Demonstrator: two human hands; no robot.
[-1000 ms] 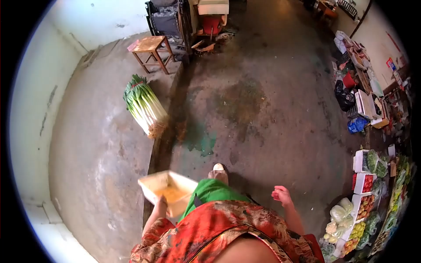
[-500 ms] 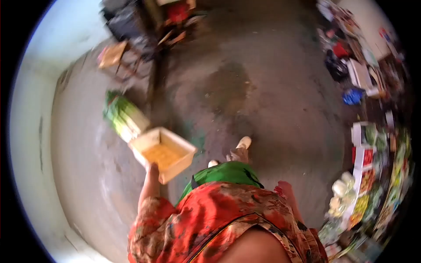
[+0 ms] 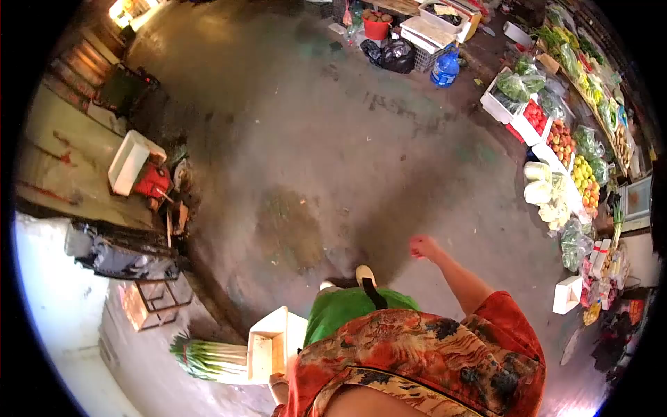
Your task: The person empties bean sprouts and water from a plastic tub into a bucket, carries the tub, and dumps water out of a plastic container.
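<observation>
At the bottom, my left hand (image 3: 278, 386) grips the rim of a pale, rectangular plastic tub (image 3: 278, 332) held at my left side. Its inner bottom looks yellowish, and my sleeve and body hide part of it. Just left of the tub lies a bundle of long green onions (image 3: 217, 357), leaves pointing left and white ends at the tub's edge. Whether the two touch, I cannot tell. My right hand (image 3: 424, 247) hangs out in front over the floor, its fingers curled in and nothing visible in them.
A small wooden stool (image 3: 154, 306) stands on the left by dark bags. Along the right are crates of fruit and vegetables, pale cabbages (image 3: 538, 182) and a white box (image 3: 567, 295). Ahead are a blue water jug (image 3: 445, 68), black bags (image 3: 397, 55) and a red bucket (image 3: 376, 25).
My view has turned to the right, so the stool and green onions sit lower in it. The tub is now closer to my body, and my right hand has swung forward.
</observation>
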